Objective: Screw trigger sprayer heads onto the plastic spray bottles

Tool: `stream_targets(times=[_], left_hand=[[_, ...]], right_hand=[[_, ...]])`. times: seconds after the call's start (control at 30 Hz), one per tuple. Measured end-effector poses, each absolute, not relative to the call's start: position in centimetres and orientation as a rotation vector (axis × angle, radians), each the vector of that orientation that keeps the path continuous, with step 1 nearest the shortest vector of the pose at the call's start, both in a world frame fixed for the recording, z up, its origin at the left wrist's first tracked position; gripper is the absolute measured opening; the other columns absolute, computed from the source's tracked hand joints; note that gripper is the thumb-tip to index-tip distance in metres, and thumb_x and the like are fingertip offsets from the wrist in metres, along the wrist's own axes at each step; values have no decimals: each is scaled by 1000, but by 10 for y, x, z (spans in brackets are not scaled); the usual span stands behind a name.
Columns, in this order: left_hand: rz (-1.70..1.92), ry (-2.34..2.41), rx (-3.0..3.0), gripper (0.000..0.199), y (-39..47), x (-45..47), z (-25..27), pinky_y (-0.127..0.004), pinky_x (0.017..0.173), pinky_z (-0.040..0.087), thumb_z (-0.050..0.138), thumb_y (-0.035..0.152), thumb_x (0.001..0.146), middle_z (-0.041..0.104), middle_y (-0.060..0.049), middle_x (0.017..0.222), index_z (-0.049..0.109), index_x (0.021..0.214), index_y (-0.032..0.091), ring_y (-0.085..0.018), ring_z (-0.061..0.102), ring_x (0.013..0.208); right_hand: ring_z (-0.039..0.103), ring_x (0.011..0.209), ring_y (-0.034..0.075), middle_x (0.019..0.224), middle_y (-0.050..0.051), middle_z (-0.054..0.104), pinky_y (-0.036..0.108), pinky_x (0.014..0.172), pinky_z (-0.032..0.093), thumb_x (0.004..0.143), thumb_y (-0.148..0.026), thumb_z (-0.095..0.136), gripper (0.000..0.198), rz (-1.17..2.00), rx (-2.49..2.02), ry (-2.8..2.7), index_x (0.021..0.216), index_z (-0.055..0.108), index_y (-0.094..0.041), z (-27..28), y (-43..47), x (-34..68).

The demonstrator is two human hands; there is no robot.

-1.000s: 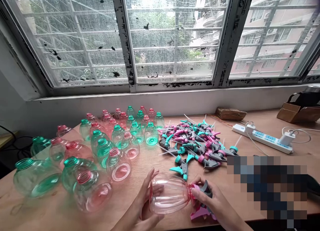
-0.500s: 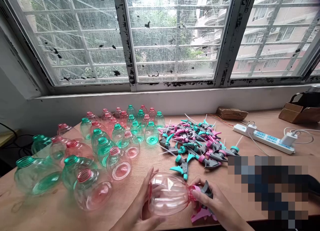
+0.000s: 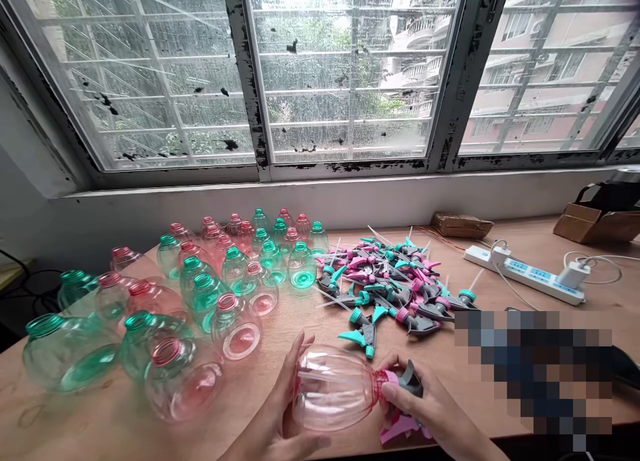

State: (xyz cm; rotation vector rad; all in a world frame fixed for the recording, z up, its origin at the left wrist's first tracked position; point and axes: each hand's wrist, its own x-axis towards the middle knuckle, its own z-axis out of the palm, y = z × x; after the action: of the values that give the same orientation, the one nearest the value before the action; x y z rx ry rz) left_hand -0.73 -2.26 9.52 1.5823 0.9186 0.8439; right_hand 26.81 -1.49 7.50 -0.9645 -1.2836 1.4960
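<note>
A clear pink plastic bottle point(image 3: 335, 388) lies sideways between my hands, its neck pointing right. My left hand point(image 3: 280, 408) is wrapped round the bottle's base end. At the neck, my right hand point(image 3: 415, 398) pinches the pink collar of a grey and pink trigger spray head point(image 3: 411, 380), which sits at the bottle's mouth. A thin pale tube shows inside the bottle. Whether the collar is threaded on cannot be made out. Under my right hand, a pink trigger part point(image 3: 403, 428) shows near the table's front edge.
Several open green and pink bottles point(image 3: 243, 338) stand on the wooden table point(image 3: 285, 321) at left. A heap of trigger spray heads point(image 3: 385, 268) lies in the middle. To the right are a white power strip point(image 3: 525, 274), a brown package point(image 3: 461, 226) and a cardboard box point(image 3: 600, 221).
The bottle has shifted and turned slightly in my hands, and the tube inside it now shows more plainly. My grip on both ends is much the same.
</note>
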Motion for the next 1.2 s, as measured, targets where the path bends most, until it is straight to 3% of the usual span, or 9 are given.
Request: stream_targets(times=[0.07, 0.17, 0.3, 0.4, 0.67, 0.8, 1.0, 1.13, 1.2], left_hand=[[847, 944, 1589, 91, -23, -7, 95, -46, 122, 25, 71, 31, 88, 18, 1, 169, 10, 154, 48, -32, 19, 153], [859, 904, 1616, 93, -22, -8, 94, -48, 123, 22, 70, 33, 88, 21, 1, 168, 6, 154, 49, -32, 22, 152], [872, 887, 1553, 101, -21, -8, 92, -45, 124, 20, 78, 33, 82, 14, 0, 169, 9, 156, 42, -32, 16, 154], [869, 823, 1483, 89, -20, -8, 89, -44, 123, 24, 72, 40, 86, 23, -3, 167, 18, 156, 37, -32, 25, 151], [948, 835, 1529, 83, -19, -3, 86, -39, 116, 36, 67, 38, 91, 27, 1, 165, 13, 153, 51, -29, 40, 143], [925, 821, 1536, 96, -18, -6, 85, -40, 121, 29, 76, 35, 84, 21, 3, 168, 11, 153, 49, -30, 31, 148], [848, 832, 1489, 82, -17, -8, 91, -41, 121, 28, 71, 40, 87, 17, 4, 169, 22, 153, 46, -30, 28, 150], [823, 882, 1556, 89, -21, -6, 98, -42, 125, 18, 71, 35, 88, 15, 6, 169, 12, 152, 51, -27, 22, 152], [835, 886, 1589, 89, -22, -6, 98, -43, 125, 19, 68, 34, 91, 17, 5, 168, 7, 152, 52, -26, 17, 154]], right_hand=[[63, 53, 13, 63, -1, 72, 21, 51, 49, 82, -46, 75, 33, 1475, -965, -1290, 88, 61, -17, 74, -15, 268], [65, 53, 14, 62, -1, 73, 23, 50, 51, 82, -46, 77, 32, 1484, -955, -1288, 88, 61, -18, 73, -14, 267], [65, 53, 13, 63, -1, 74, 22, 49, 50, 80, -46, 78, 34, 1495, -959, -1250, 89, 61, -17, 71, -13, 266], [64, 53, 13, 61, -1, 73, 22, 49, 48, 80, -46, 78, 35, 1459, -975, -1251, 89, 62, -17, 71, -12, 266], [64, 56, 14, 66, 0, 71, 25, 54, 48, 80, -47, 78, 35, 1442, -960, -1233, 89, 63, -15, 73, -12, 265], [64, 56, 15, 65, 0, 71, 26, 54, 49, 80, -47, 77, 36, 1449, -962, -1219, 88, 62, -16, 73, -12, 264], [66, 56, 16, 65, -1, 72, 28, 53, 52, 78, -49, 78, 37, 1464, -970, -1205, 88, 62, -17, 78, -14, 263], [66, 56, 16, 65, -1, 72, 27, 54, 51, 79, -48, 78, 36, 1475, -976, -1161, 88, 62, -17, 80, -14, 264], [66, 56, 16, 66, -1, 72, 27, 54, 51, 79, -48, 78, 36, 1481, -969, -1163, 89, 62, -17, 79, -14, 264]])
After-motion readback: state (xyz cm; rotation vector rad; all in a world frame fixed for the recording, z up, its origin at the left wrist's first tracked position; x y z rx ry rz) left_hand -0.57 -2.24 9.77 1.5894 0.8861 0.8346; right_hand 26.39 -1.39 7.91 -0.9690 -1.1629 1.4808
